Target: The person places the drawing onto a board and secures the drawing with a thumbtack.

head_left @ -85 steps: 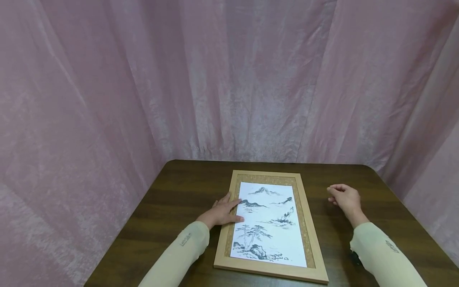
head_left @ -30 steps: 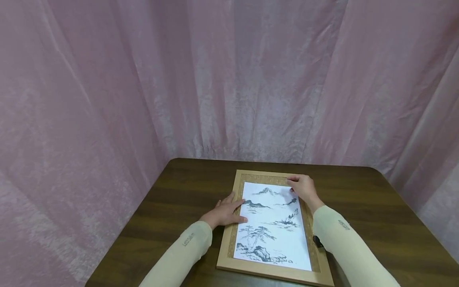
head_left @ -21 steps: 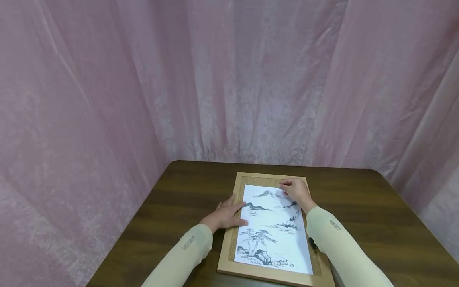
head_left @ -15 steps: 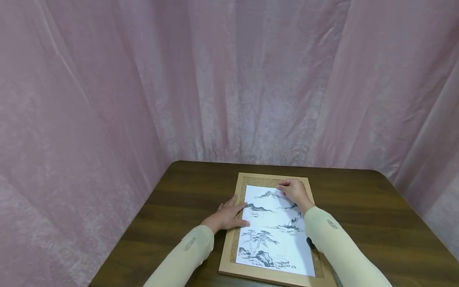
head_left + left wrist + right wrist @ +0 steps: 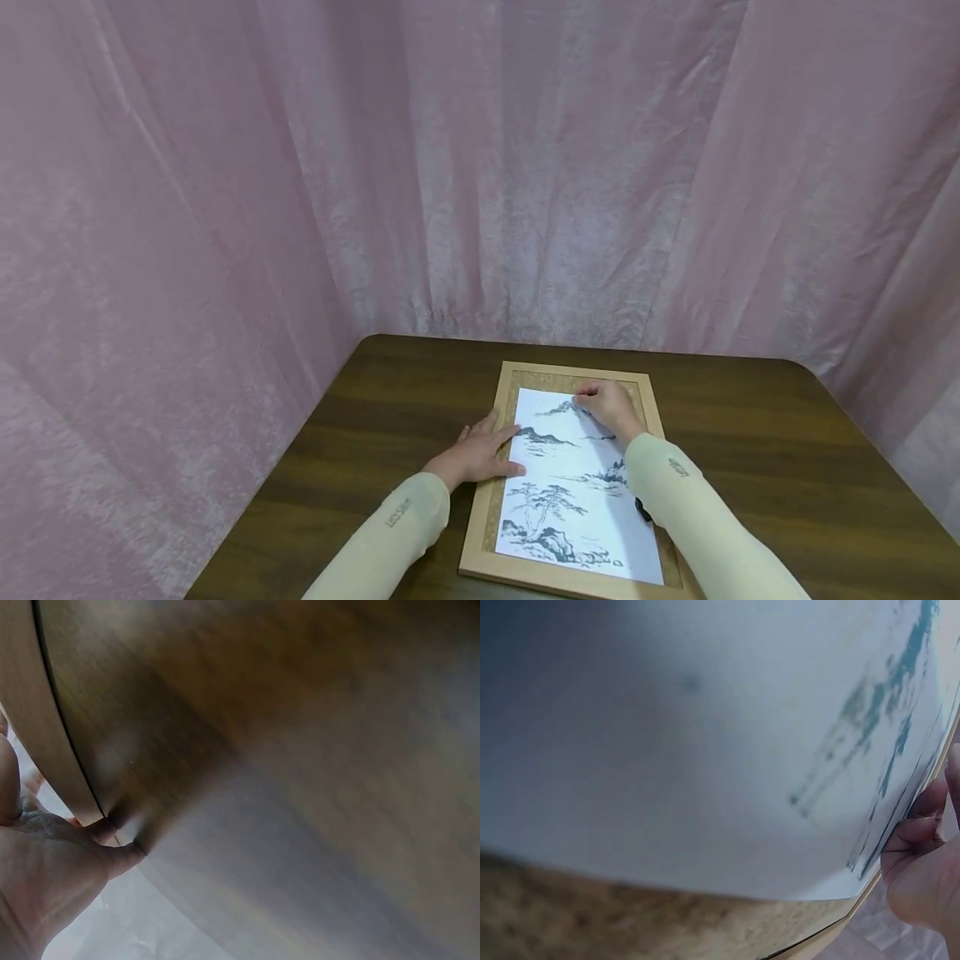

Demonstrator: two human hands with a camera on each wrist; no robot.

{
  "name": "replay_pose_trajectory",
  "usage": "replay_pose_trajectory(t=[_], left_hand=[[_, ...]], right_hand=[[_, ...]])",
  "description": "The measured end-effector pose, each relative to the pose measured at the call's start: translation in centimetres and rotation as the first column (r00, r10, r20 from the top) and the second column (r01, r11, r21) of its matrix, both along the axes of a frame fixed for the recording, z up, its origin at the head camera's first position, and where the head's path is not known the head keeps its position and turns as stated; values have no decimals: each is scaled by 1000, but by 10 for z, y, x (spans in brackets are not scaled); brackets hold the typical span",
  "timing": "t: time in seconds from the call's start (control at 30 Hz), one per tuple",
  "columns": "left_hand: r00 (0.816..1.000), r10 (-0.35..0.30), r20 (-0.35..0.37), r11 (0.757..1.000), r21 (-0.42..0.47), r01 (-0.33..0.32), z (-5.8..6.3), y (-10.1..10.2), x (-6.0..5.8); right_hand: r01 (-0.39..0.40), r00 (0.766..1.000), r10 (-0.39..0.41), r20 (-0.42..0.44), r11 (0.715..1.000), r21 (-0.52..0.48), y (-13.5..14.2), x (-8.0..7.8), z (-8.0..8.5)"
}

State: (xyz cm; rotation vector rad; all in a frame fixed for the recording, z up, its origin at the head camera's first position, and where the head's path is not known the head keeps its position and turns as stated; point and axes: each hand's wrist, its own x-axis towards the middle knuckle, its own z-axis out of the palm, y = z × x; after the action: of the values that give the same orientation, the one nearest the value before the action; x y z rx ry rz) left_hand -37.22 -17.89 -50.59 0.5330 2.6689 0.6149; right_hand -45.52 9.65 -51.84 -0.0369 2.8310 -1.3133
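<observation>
A white sheet of paper [image 5: 566, 492] printed with ink mountains and trees lies on a cork board [image 5: 491, 517] with a pale wooden frame [image 5: 573, 583]. My left hand [image 5: 472, 450] rests across the frame's left side, its fingers spread and its thumb and index finger reaching the paper's edge. Near the top of the sheet, my right hand [image 5: 607, 406] has curled fingers, with thumb and index fingertips together. No held thing shows between them; the fingertips are small in the head view. In the right wrist view, the right hand [image 5: 922, 862] is at the paper's far side.
Under the board is a dark brown wooden table [image 5: 375, 417] with rounded far corners. Pink velvet curtain [image 5: 487, 167] hangs behind the table and on both sides. A dark wrist device [image 5: 643, 510] shows under the right sleeve [image 5: 697, 517].
My right hand has come from the table right of the frame onto the paper's top, then slid further left along it. The left hand has kept its place on the frame.
</observation>
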Motion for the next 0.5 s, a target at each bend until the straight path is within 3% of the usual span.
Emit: replay_pose_trajectory(t=[0.5], left_hand=[[1000, 2, -7, 1000, -10, -2, -3, 0, 1]], right_hand=[[17, 1000, -18, 16, 997, 70, -9, 2, 5]])
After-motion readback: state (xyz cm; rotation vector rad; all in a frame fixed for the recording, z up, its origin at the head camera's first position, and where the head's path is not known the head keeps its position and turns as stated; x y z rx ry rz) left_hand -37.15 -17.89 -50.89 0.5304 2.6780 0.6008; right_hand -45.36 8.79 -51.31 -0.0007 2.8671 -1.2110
